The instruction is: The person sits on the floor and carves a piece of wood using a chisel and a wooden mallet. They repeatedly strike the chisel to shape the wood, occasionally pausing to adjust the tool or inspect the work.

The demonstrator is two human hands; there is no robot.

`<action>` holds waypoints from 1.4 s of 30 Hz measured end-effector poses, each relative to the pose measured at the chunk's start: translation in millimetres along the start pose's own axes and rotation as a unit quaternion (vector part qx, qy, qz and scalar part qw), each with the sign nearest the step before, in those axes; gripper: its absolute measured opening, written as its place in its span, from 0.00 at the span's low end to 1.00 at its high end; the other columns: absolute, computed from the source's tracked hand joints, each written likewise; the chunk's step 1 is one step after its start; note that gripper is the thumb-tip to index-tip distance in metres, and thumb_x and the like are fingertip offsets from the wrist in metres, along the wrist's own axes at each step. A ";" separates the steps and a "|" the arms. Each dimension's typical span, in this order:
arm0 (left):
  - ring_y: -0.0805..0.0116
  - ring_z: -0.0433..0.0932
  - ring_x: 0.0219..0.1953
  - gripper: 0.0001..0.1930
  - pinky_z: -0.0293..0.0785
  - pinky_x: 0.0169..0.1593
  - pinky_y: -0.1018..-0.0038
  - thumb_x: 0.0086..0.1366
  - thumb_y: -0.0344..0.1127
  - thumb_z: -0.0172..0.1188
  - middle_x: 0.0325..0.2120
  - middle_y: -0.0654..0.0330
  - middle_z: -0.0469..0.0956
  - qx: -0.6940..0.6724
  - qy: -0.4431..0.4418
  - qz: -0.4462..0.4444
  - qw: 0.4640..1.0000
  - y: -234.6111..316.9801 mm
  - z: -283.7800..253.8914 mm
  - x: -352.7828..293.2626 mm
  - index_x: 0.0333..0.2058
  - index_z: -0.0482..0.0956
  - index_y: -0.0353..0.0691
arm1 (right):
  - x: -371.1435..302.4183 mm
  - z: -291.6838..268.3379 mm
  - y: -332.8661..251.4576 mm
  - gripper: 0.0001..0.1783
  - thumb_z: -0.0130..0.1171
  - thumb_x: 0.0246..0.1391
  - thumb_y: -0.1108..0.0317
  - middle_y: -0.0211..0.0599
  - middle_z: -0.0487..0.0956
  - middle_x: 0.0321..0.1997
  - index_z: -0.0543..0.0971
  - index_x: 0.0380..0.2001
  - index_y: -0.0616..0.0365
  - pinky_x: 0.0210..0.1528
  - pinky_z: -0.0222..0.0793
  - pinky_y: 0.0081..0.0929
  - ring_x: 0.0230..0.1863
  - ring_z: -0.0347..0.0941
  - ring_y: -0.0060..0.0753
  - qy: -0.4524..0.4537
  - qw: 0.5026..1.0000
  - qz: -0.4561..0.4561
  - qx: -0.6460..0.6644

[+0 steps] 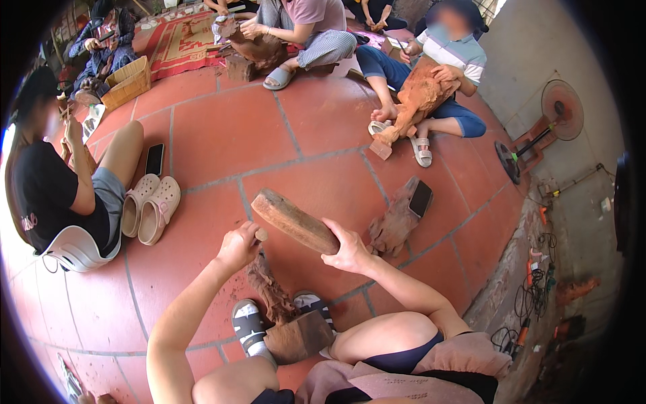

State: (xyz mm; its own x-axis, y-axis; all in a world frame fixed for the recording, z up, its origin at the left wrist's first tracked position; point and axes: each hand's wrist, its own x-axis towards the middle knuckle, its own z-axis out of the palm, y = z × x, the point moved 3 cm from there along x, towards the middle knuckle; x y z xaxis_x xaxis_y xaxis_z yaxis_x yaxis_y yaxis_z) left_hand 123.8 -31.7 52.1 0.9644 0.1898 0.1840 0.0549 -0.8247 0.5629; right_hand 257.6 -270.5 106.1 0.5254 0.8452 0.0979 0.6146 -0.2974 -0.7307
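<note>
My right hand point(346, 248) grips the near end of a thick, club-shaped wooden mallet point(295, 219), raised and slanting away to the upper left. Closed round a tool's wooden handle point(261, 234), my left hand point(237, 248) shows only the handle's round butt end; its working end is hidden. Just below that hand stands a rough reddish-brown wood carving point(269, 291), with a squared wooden block point(299, 338) at its near end. The carving sits between my feet, which are in dark sandals and patterned socks. The mallet is apart from the handle's butt.
A gnarled wood piece point(392, 225) with a phone point(420, 198) on it lies to the right. Pale clogs point(149, 209) and another phone point(155, 159) lie left, beside a seated person. Other people work wood ahead. A fan point(562, 111) and cables point(531, 296) line the right wall.
</note>
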 end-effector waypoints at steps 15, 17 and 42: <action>0.50 0.76 0.34 0.15 0.74 0.36 0.59 0.48 0.28 0.66 0.32 0.56 0.74 -0.060 0.005 -0.025 0.998 25.7 -13.1 -20.0 0.35 0.73 0.44 | -47.6 47.9 73.0 0.43 0.67 0.29 0.61 0.55 0.77 0.45 0.67 0.54 0.61 0.50 0.70 0.36 0.48 0.76 0.50 -0.056 0.972 0.224 0.047; 0.50 0.77 0.34 0.15 0.74 0.36 0.59 0.49 0.27 0.65 0.33 0.57 0.74 -0.088 0.008 -0.024 0.996 33.8 -20.3 -23.3 0.36 0.73 0.45 | -59.8 58.0 84.7 0.44 0.69 0.29 0.60 0.56 0.78 0.46 0.67 0.54 0.61 0.51 0.70 0.37 0.49 0.75 0.52 -0.080 0.957 0.277 0.039; 0.60 0.77 0.38 0.13 0.74 0.41 0.68 0.48 0.17 0.60 0.33 0.60 0.76 -0.205 0.039 0.001 0.978 35.3 -28.9 -49.6 0.31 0.79 0.42 | -98.4 75.7 111.0 0.44 0.69 0.37 0.44 0.57 0.78 0.45 0.67 0.51 0.63 0.52 0.70 0.43 0.50 0.75 0.53 -0.322 0.867 0.293 -0.241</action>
State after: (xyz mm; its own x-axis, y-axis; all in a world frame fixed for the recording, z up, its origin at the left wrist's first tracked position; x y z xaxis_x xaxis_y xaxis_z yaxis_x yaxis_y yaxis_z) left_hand 70.5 -54.8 86.1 0.9408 0.2414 0.2379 -0.0714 -0.5450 0.8354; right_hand 229.6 -353.0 -35.8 0.4879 0.5135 -0.7059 0.6101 -0.7790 -0.1450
